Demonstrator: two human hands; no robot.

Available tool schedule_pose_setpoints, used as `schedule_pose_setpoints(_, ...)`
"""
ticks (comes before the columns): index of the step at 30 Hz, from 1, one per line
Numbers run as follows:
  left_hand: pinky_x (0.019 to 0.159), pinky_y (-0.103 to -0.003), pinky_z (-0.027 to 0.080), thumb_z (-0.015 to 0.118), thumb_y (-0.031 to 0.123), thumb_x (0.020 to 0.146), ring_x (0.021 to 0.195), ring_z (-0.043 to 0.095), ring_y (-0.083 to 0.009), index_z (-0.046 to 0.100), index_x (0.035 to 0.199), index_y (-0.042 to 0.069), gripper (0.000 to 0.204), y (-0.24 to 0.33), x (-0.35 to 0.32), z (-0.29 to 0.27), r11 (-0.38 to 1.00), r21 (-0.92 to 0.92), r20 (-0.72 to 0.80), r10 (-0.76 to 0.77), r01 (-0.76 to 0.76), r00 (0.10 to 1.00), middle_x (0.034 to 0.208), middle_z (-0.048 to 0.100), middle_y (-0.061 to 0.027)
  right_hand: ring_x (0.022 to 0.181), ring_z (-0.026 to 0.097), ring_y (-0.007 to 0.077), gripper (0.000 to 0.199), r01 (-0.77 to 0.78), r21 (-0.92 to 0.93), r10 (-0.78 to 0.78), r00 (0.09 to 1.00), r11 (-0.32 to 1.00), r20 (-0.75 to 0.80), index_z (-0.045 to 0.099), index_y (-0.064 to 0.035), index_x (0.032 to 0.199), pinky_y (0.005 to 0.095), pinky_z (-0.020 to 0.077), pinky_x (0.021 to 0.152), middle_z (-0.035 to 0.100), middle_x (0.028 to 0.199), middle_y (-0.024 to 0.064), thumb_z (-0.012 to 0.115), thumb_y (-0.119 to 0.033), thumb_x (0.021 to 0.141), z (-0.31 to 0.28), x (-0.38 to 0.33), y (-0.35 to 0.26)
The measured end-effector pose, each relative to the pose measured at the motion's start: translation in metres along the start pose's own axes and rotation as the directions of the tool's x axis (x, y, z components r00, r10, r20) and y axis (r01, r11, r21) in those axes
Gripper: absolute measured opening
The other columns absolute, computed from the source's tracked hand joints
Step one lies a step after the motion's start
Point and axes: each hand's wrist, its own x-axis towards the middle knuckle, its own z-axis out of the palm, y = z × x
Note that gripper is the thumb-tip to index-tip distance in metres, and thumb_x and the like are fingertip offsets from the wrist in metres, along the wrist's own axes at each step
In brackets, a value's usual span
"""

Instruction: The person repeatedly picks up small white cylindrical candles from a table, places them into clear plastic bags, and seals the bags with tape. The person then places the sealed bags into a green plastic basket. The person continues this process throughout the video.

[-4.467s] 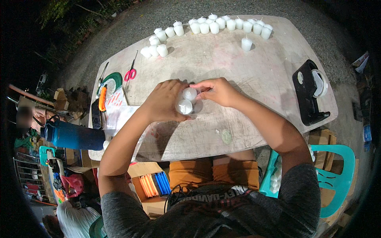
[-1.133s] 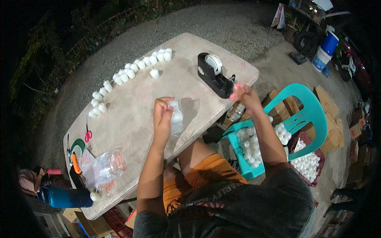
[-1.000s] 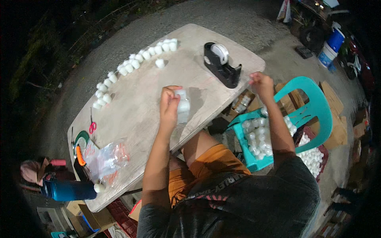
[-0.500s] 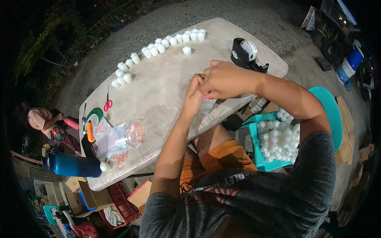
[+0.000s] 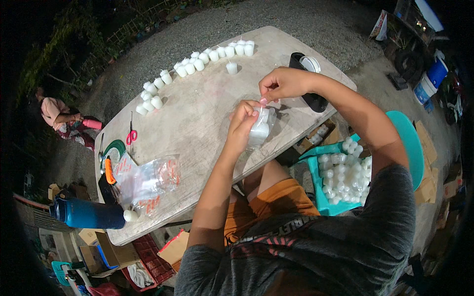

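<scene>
**Grip on a small clear bag of white candles, above the desk's near edge**

Gripping with both hands, we hold one small clear bag of white candles [image 5: 259, 129] over the near edge of the desk [image 5: 197, 113]. Our left hand [image 5: 242, 126] closes round the bag's side; our right hand [image 5: 281, 84] pinches its top between thumb and fingertips.

Items, largest to smallest:
- Desk, pale, worn top.
- Teal chair [image 5: 410, 143] at our right, its seat holding loose white candles [image 5: 340, 175].
- Blue bottle [image 5: 86, 213], lying at the desk's left end.
- Stack of clear printed bags [image 5: 148, 180], just beside the bottle.
- Black tape dispenser [image 5: 308, 81], partly behind our right hand.
- Row of white candles [image 5: 197, 64] along the far edge.
- Red-handled scissors [image 5: 131, 135], left side.
- Single candle [image 5: 231, 67], apart from the row.
</scene>
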Motion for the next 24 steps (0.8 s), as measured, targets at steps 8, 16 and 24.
schedule_pose_setpoints(8, 0.098, -0.035, 0.027, 0.051, 0.013, 0.086, 0.107, 0.036, -0.0206, 0.042, 0.077, 0.006, 0.015, -0.003, -0.007, -0.010, 0.989, 0.150, -0.009, -0.004, 0.005, 1.000, 0.122, 0.040, -0.0124, 0.062, 0.041, 0.0036, 0.025, -0.042, 0.472, 0.051, 0.999, 0.881, -0.006, 0.057, -0.0074, 0.074, 0.0206, 0.0348, 0.057, 0.049, 0.064, -0.0056, 0.063, -0.028, 0.088, 0.044, 0.017, 0.042)
schedule_pose_setpoints(16, 0.099, -0.039, 0.032, 0.054, 0.005, 0.082, 0.117, 0.040, -0.0272, 0.039, 0.099, 0.004, 0.022, -0.017, -0.018, -0.002, 0.985, 0.127, -0.239, 0.143, -0.116, 0.960, 0.125, 0.040, -0.0179, 0.063, 0.052, 0.0097, 0.023, 0.220, 0.723, 0.367, 0.744, 0.655, -0.558, 0.063, -0.0049, 0.082, 0.0274, 0.0432, 0.058, 0.060, 0.073, 0.0053, 0.059, -0.026, 0.089, 0.117, -0.014, 0.022)
schedule_pose_setpoints(24, 0.100, -0.041, 0.034, 0.083, 0.018, 0.058, 0.115, 0.042, -0.0318, 0.039, 0.126, 0.003, 0.083, 0.023, -0.020, 0.005, 0.780, 0.624, -0.022, 0.087, -0.055, 0.996, 0.120, 0.049, -0.0170, 0.089, 0.060, 0.0263, 0.017, 0.248, -0.009, -0.163, 0.610, 0.969, -0.776, 0.066, -0.0007, 0.096, 0.0326, 0.0481, 0.078, 0.064, 0.096, 0.0115, 0.061, -0.005, 0.080, 0.113, -0.022, 0.002)
